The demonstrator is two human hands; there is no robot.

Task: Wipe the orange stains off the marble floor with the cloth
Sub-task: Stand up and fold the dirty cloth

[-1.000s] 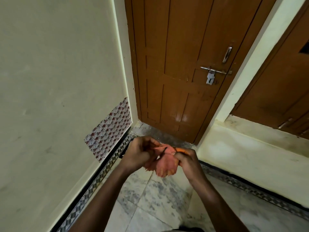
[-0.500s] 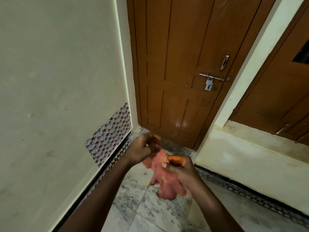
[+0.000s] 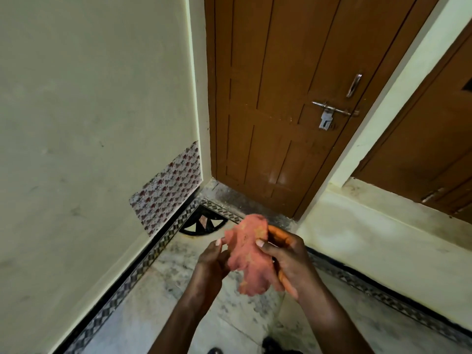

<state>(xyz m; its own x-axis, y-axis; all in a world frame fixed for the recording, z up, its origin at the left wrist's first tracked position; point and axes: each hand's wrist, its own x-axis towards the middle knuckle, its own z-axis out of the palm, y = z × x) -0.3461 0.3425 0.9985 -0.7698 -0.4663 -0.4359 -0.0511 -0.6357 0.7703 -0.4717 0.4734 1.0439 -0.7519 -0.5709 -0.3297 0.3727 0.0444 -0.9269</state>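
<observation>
Right hand (image 3: 286, 259) grip: pinching pink cloth (image 3: 249, 256), thumb on top. Left hand (image 3: 213, 261) grip: fingers at cloth's left edge, hold unclear. Cloth held above marble floor (image 3: 143, 302), not touching. Judged step: readying cloth. Next: lower, press, rub. No orange stains visible.

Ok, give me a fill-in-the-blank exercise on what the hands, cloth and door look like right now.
1. The right hand grips a crumpled cloth coloured ____.
2. The cloth is held above the ____ floor.
3. The wooden door behind is ____.
4. The door's metal latch sits on its ____ side.

Missing words: pink; marble; closed; right
</observation>
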